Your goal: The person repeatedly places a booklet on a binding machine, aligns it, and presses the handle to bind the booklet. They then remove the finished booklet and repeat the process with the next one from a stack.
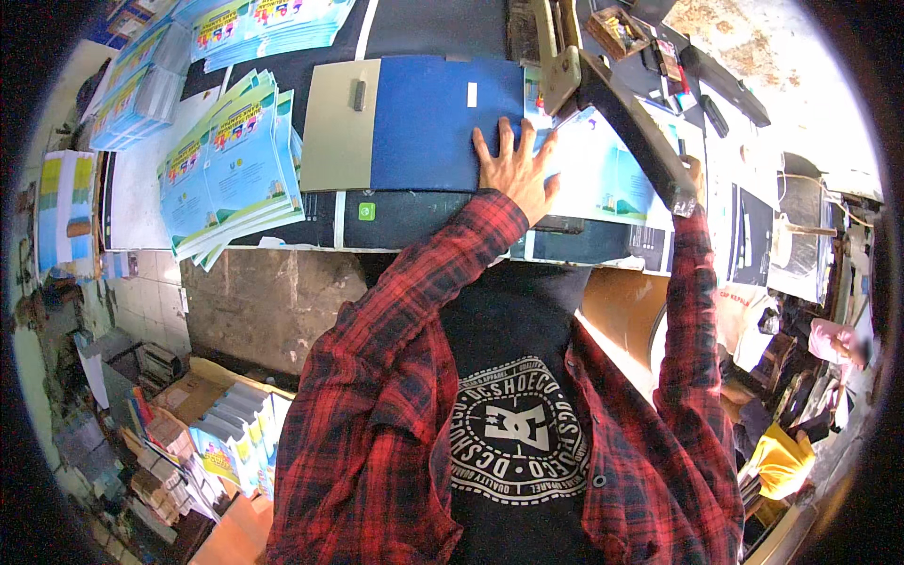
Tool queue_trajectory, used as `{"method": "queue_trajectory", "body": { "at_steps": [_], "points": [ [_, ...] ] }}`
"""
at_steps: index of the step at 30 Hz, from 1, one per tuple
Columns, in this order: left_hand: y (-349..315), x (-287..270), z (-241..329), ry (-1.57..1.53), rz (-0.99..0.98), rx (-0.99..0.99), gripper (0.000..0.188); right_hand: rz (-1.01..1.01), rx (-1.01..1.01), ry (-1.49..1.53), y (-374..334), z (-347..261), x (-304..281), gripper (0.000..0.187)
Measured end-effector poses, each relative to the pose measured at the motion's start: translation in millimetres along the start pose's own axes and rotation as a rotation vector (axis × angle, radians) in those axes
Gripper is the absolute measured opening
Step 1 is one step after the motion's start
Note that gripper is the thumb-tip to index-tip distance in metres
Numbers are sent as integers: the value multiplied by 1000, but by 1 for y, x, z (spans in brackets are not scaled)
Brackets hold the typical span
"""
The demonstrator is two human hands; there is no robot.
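Observation:
My left hand [516, 168] lies flat with its fingers spread. It rests where a blue board [424, 122] meets printed sheets [603, 179] with a light blue and green design. A long dark lever arm [631, 122], which looks like that of a paper cutter, slants across those sheets from a pivot bracket [561, 75]. At the arm's near end my right hand [695, 177] is closed around it, its fingers mostly hidden behind the arm. A beige panel [339, 127] with a small dark handle adjoins the blue board on its left.
Fanned printed booklets [231, 169] lie left of the board, some past the table's front edge. Taller stacks [141, 94] stand behind them. A wooden box [617, 33] of small items sits at the back right. On the floor, lower left, is a carton [202, 386] with booklets.

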State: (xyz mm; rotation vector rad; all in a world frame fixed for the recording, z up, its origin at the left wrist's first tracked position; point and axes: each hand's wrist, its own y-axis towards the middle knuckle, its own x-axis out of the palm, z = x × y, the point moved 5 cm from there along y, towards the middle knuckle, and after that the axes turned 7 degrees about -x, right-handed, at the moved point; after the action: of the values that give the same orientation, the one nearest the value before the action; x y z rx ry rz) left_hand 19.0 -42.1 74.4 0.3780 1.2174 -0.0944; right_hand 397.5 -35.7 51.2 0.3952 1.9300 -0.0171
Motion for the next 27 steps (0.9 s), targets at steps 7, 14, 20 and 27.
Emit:
{"method": "queue_trajectory", "body": {
  "at_steps": [7,14,20,27],
  "points": [
    [-8,-16,-40,-7,-7,-47,62,-132,-129,-93,17,-25,34,63],
    [-13,-22,-60,15,-31,-39,62,-135,-214,-168,5,-34,63,68],
    [-13,-22,-59,27,-34,-52,60,-168,-220,-132,28,-94,3,70],
    [-10,-23,-60,121,-31,-68,59,-268,-1085,-275,-17,-355,-108,55]
  ]
}}
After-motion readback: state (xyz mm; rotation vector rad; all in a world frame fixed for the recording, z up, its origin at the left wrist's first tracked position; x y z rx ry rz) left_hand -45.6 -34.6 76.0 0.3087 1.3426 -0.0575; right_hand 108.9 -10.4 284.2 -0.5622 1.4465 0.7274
